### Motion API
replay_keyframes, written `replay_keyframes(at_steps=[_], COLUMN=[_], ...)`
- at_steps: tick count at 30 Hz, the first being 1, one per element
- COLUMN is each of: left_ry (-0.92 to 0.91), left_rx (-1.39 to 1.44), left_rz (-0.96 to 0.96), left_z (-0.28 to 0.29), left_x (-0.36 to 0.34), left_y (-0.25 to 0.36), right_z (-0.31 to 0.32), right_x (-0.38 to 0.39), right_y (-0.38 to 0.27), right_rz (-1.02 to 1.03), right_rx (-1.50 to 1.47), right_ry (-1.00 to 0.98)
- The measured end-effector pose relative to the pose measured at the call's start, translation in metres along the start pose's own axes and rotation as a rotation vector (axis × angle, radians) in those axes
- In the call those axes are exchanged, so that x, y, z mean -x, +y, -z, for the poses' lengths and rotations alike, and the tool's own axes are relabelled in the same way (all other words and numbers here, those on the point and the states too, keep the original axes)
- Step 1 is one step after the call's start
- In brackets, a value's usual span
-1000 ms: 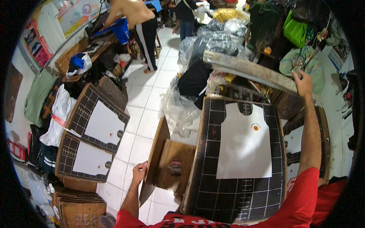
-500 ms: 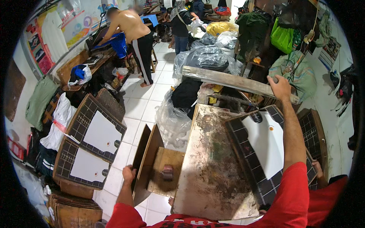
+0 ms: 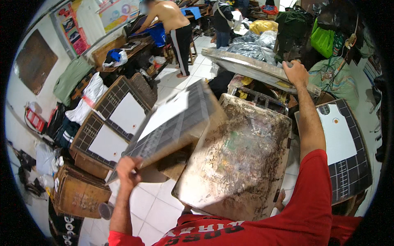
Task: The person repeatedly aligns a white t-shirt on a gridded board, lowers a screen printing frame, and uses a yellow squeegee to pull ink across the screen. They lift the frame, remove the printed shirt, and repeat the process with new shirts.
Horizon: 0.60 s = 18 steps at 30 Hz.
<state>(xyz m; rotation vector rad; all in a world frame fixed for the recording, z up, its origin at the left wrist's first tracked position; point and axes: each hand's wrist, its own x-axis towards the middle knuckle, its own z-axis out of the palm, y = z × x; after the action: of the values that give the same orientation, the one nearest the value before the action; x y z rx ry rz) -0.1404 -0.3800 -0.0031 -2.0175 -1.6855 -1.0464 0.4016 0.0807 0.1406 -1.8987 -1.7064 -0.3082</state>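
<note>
My left hand [image 3: 128,170] grips the near left corner of a board [image 3: 174,127] with a black grid. The board is tilted above the floor, left of a stained work table [image 3: 242,156], and a white cut piece [image 3: 166,112] lies on it. My right hand [image 3: 296,74] is closed around the upper edge of a wooden-framed screen [image 3: 250,67], raised and slanted beyond the table's far edge. Another gridded board [image 3: 349,176] stands right of the table, bearing a white piece [image 3: 335,131] with a small orange round mark.
Two gridded boards with white pieces lean at left, beside a stack of brown boards [image 3: 80,192]. Plastic-wrapped bundles [image 3: 248,49] lie at the back. A shirtless person [image 3: 168,18] bends over a bench; another person [image 3: 223,20] stands farther off. A red sleeve shows at lower right.
The left-hand board has swung up and shows its gridded face. The gridded board over the table has moved to its right side. My right hand still holds the screen; the view has shifted.
</note>
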Motion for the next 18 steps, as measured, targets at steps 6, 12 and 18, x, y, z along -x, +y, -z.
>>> replay_keyframes(at_steps=[6, 12, 18], left_ry=[-0.624, -1.159, -0.970], left_rx=[0.171, 0.370, 0.445], left_rz=[-0.089, -0.305, -0.063], left_z=[-0.068, -0.159, -0.169], left_x=[0.117, 0.213, 0.216], left_y=[0.114, 0.169, 0.123], right_z=[0.002, 0.000, -0.003], right_x=[0.011, 0.022, 0.018], right_y=[-0.001, 0.002, 0.001], right_rz=[-0.004, -0.015, -0.038], right_rx=[0.017, 0.043, 0.017], right_ry=[-0.020, -0.032, -0.052])
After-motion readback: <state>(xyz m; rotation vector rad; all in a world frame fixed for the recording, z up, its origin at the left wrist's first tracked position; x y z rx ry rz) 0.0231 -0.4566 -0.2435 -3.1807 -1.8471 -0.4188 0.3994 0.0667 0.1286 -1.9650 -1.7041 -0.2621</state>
